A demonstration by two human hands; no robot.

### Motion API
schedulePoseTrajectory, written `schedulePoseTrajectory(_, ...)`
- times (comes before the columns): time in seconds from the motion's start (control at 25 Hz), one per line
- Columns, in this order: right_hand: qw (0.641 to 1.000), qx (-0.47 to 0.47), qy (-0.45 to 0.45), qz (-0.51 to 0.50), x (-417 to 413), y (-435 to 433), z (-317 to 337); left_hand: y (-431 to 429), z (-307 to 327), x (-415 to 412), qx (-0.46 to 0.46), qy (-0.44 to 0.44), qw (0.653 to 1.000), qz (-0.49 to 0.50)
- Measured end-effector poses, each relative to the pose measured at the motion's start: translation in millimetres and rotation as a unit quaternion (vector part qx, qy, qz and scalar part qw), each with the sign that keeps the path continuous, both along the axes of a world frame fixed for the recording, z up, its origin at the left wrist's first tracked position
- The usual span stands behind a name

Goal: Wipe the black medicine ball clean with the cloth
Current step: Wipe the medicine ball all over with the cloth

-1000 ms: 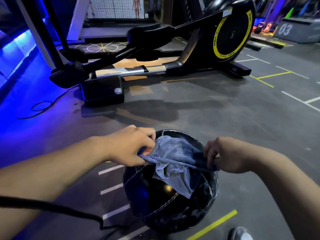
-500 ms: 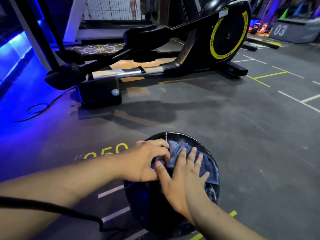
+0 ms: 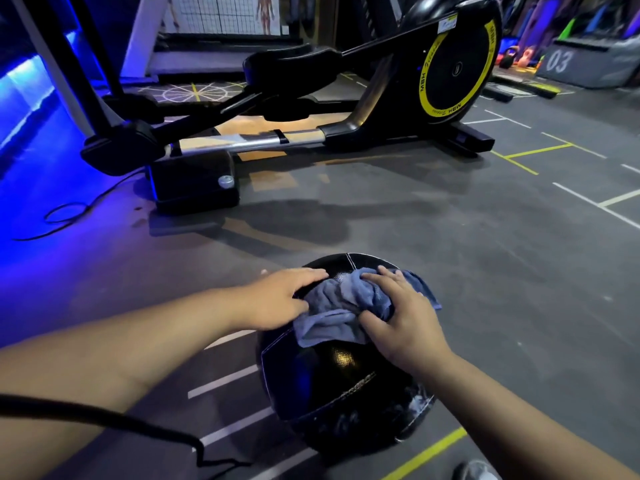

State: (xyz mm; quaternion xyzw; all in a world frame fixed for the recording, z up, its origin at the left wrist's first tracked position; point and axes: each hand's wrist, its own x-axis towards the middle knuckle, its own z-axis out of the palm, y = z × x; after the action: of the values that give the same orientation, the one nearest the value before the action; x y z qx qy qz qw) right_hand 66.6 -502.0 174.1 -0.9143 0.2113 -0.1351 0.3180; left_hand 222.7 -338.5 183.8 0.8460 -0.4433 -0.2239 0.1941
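Observation:
The black medicine ball (image 3: 339,386) rests on the grey gym floor in front of me, glossy, with pale stitched seams. A crumpled blue-grey cloth (image 3: 341,308) lies over its top. My right hand (image 3: 401,318) presses down on the right part of the cloth, fingers curled into its folds. My left hand (image 3: 282,297) lies flat on the ball's upper left, fingers spread, touching the cloth's left edge.
A black and yellow elliptical trainer (image 3: 346,109) stands on the floor beyond the ball. A black cable (image 3: 65,213) loops at the left under blue light. Another cable (image 3: 104,419) crosses my left forearm. A grey box marked 03 (image 3: 585,62) sits far right. A shoe (image 3: 474,471) shows at the bottom.
Both hands first held the cloth stretched above the ball. They then pushed it down onto the top. My right hand has since slid to the right and my left hand flattened on the ball.

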Motion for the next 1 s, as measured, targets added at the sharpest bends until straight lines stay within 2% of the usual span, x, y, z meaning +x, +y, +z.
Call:
schedulePoseTrajectory(0.12,0.995,0.038,-0.016,0.09,-1,-26,7,-11,5,5,0.069,-0.078,0.994,-0.022)
schedulePoseTrajectory(0.2,0.981,0.073,0.044,0.173,0,-51,19,-13,7,3,0.082,-0.13,0.987,-0.042)
schedulePoseTrajectory(0.28,0.972,0.09,0.11,0.185,-2,-69,29,-11,3,0,0.085,-0.138,0.985,-0.052)
schedulePoseTrajectory(0.36,0.986,0.09,0.113,0.085,-4,-74,25,-8,-3,-2,0.081,-0.125,0.987,-0.056)
schedulePoseTrajectory(0.48,0.977,0.166,0.016,-0.131,-5,-43,5,-13,-9,1,0.078,-0.115,0.989,-0.048)
schedulePoseTrajectory(0.52,0.977,0.14,-0.022,-0.16,-4,-28,-1,-15,-10,2,0.076,-0.111,0.99,-0.047)
schedulePoseTrajectory(0.56,0.986,0.072,-0.041,-0.148,-4,-13,-6,-17,-11,1,0.074,-0.105,0.991,-0.047)
schedulePoseTrajectory(0.64,0.994,-0.092,-0.05,-0.024,-5,13,-19,-16,-13,-1,0.061,-0.088,0.993,-0.053)
schedulePoseTrajectory(0.68,0.985,-0.162,-0.037,0.053,-5,21,-26,-13,-14,-2,0.055,-0.078,0.994,-0.052)
schedulePoseTrajectory(0.76,0.963,-0.221,-0.02,0.153,-1,15,-25,-7,-14,-2,0.059,-0.07,0.995,-0.049)
schedulePoseTrajectory(0.84,0.976,-0.174,-0.047,0.125,4,-10,-26,-4,-16,2,0.076,-0.094,0.991,-0.057)
schedulePoseTrajectory(0.92,0.995,-0.01,-0.079,-0.058,2,-40,-27,-7,-17,5,0.085,-0.106,0.989,-0.063)
schedulePoseTrajectory(0.96,0.979,0.082,-0.073,-0.172,-2,-54,-28,-9,-16,5,0.084,-0.102,0.989,-0.064)
schedulePoseTrajectory(1.0,0.952,0.172,-0.063,-0.246,-7,-67,-31,-10,-16,4,0.083,-0.096,0.99,-0.066)
